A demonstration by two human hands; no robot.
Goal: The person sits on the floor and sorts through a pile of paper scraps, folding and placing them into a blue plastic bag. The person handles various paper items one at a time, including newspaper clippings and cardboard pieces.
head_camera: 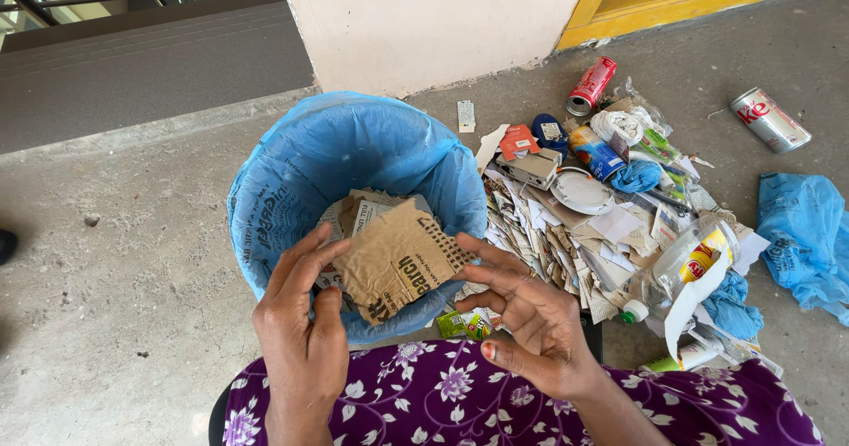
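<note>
From the head view, we hold a torn piece of brown cardboard [398, 259] over the bin lined with a blue bag [292, 176]. Our left hand [301, 322] pinches its left edge between thumb and fingers; our right hand [522, 313] has its fingers spread, the tips touching the right edge, not clamped. The cardboard sits just above paper scraps already inside the bin. We judge this to be the dropping step: the next move calls for loosening the left pinch so the piece falls clear of the rim. A heap of mixed litter [610, 216] lies on the floor beside the bin, with 2 cans [591, 83] beyond.
</note>
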